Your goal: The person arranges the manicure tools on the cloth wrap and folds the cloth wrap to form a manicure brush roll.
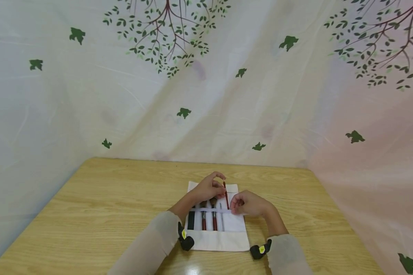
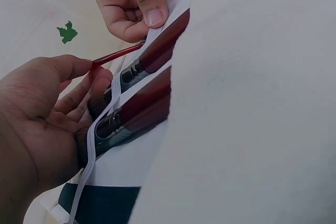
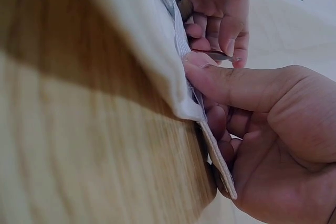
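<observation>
A white cloth brush roll [image 1: 220, 240] lies unfolded on the table. My left hand [image 1: 208, 189] pinches the upper end of a slim red handle [image 1: 226, 196] between thumb and fingertip; what sort of tool it belongs to cannot be told. Its lower end reaches the white elastic band [image 2: 116, 85]. With thumb and fingers, my right hand [image 1: 249, 203] grips that band at the roll's right edge. Two red-handled brushes [image 2: 152, 98] sit under the band, their bristles partly behind my left hand. To their right lies a slim silvery tool [image 1: 222, 219].
A dark strip [image 1: 191, 220] runs down the left side of the roll. Under everything is a wooden table [image 1: 106, 214]. Beyond its far edge hangs a pale curtain [image 1: 141, 114] printed with leaves and green birds.
</observation>
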